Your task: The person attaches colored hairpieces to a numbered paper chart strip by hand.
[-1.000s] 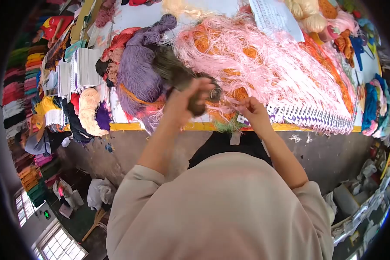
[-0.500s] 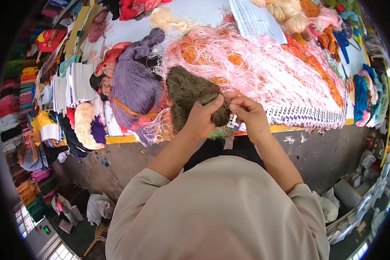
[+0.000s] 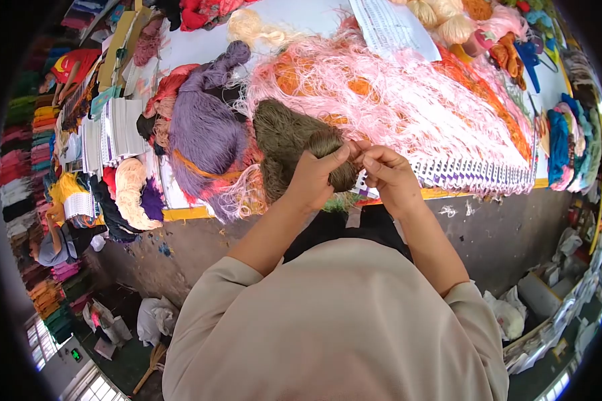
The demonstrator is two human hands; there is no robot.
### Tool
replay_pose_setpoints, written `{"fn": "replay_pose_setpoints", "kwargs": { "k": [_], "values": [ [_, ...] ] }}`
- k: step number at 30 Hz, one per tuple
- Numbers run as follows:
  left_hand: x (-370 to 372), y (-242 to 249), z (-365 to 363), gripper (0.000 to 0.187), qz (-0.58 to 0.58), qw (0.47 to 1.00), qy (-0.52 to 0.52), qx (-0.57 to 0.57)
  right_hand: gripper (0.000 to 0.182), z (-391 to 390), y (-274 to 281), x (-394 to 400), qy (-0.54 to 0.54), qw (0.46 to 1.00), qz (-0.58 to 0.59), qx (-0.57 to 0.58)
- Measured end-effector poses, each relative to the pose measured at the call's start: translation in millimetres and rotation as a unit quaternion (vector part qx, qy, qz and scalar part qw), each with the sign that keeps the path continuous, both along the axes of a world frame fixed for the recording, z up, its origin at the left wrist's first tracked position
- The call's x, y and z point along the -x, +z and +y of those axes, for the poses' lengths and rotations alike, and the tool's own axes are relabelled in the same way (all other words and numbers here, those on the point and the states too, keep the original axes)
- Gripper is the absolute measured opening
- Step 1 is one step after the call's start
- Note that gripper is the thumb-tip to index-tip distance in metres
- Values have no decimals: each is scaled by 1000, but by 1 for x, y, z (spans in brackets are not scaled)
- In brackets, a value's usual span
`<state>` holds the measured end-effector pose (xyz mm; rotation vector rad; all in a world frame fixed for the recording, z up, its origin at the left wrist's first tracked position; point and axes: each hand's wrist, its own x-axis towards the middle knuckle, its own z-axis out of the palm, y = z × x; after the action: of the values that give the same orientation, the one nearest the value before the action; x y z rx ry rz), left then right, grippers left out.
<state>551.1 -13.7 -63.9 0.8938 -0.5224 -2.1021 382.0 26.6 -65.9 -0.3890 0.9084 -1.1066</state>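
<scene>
My left hand (image 3: 312,179) is wrapped round the lower right part of an olive-brown yarn bundle (image 3: 279,130), its thumb across a smooth folded loop. Close beside it, my right hand (image 3: 390,175) has thumb and fingers pinched together at the bundle's right edge; whatever is between those fingertips is too small to make out. Under and behind the bundle spreads a large heap of pink and orange threads (image 3: 408,110). A row of white cards with purple marks (image 3: 475,175) holds the thread ends along the table's front edge. To the left lies a purple yarn bundle (image 3: 207,134).
A printed sheet (image 3: 393,28) lies at the back of the table (image 3: 187,214). Stacked white cards (image 3: 122,130) stand at the left, near a cream skein (image 3: 130,190). Blue and green skeins (image 3: 562,144) hang at the right. Two other people are at the far left.
My right hand has shifted slightly right, its fingers a little further from the bundle. The view has moved slightly. My left hand keeps its hold on the olive-brown yarn.
</scene>
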Motion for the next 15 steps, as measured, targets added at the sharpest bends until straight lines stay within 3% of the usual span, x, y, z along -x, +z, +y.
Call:
{"fn": "replay_pose_setpoints", "kwargs": {
  "k": [1,3,5,6,8,9,10,11,12,13,14,15],
  "values": [
    [1,5,0,20,0,1000,0,-1,8,1,-4,3,0,1000,0,-1],
    [0,15,-1,20,-104,983,-29,152,7,1,-10,8,11,1000,-3,13],
    [-13,15,-14,18,8,994,13,-109,11,-3,-10,12,-121,983,129,39],
    [-29,13,-24,16,-55,993,20,-104,16,-8,-5,32,-129,974,180,52],
    [-88,-19,-56,16,-52,996,34,-66,9,-4,-20,113,-168,981,91,33],
    [-124,-34,-74,17,-17,994,78,-79,7,3,-19,160,-216,971,107,-2],
    [-157,-40,-85,17,18,988,122,-92,9,15,-38,228,-187,954,214,91],
    [-186,-36,-89,19,45,985,150,-78,13,24,-68,323,-285,947,150,20],
    [-201,-32,-89,21,72,980,175,-64,10,48,-59,388,-440,879,179,-24],
    [-197,-26,-81,23,11,986,160,-45,9,41,-2,357,-558,759,316,-110],
    [-186,-23,-72,26,-50,988,146,-25,10,52,-18,379,-530,765,364,-31],
    [-175,-42,-62,25,-101,986,106,-82,11,66,-44,410,-496,765,408,51]
  ]
}}
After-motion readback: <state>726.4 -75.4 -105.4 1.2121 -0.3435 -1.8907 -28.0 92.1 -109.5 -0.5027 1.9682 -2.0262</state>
